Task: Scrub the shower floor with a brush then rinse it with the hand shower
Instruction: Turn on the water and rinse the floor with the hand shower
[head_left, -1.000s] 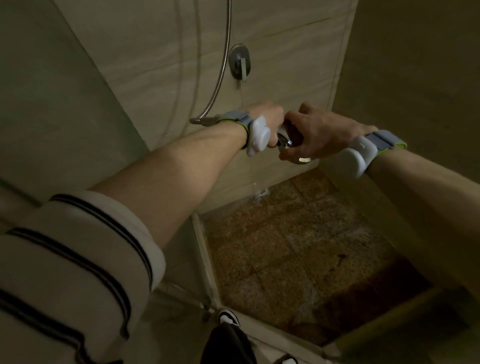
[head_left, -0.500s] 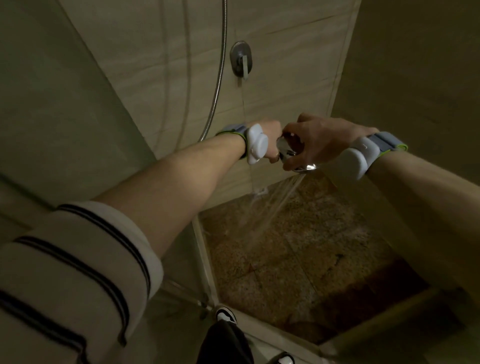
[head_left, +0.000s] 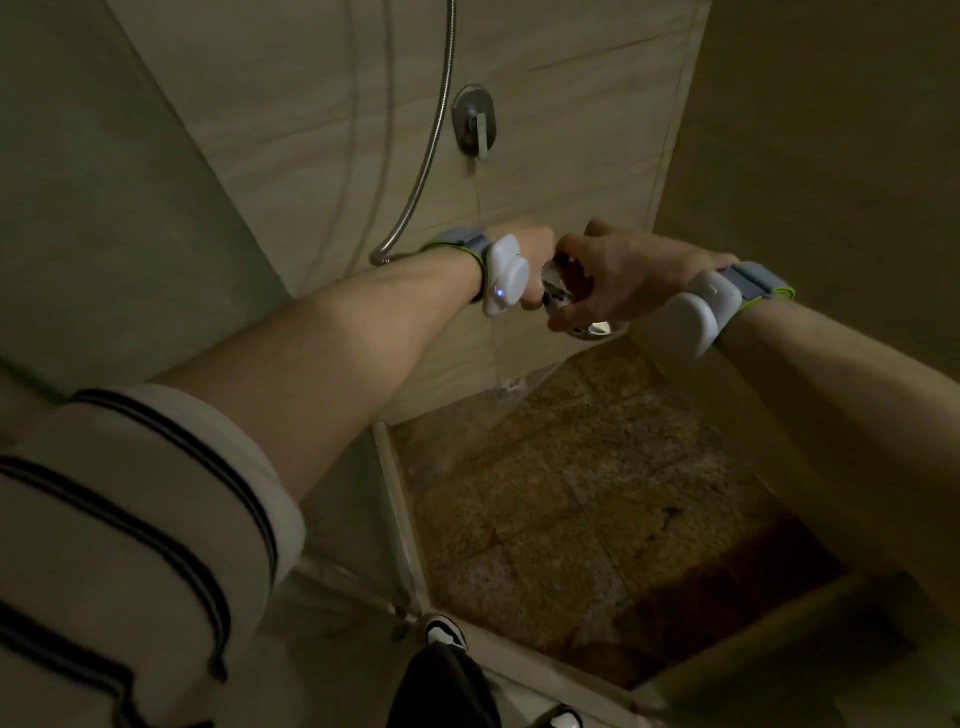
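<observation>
Both hands meet in front of the back wall, above the brown speckled shower floor (head_left: 582, 493). My left hand (head_left: 535, 260) is closed around the handle of the chrome hand shower (head_left: 597, 326). My right hand (head_left: 618, 275) grips its head from the other side, so most of the head is covered. The metal hose (head_left: 431, 140) hangs down the wall and curves to my left wrist. A thin stream of water falls from near the hands to the floor's back edge (head_left: 511, 387). No brush is in view.
A chrome tap lever (head_left: 474, 124) sits on the tiled back wall above the hands. Tiled walls close in left and right. A glass door frame (head_left: 400, 525) and a raised sill (head_left: 524, 670) border the floor. My shoe (head_left: 444, 631) stands just outside the sill.
Half a second ago a broad spray fanned from the hand shower onto the floor; now only a thin stream falls. Both hands have stayed on the hand shower.
</observation>
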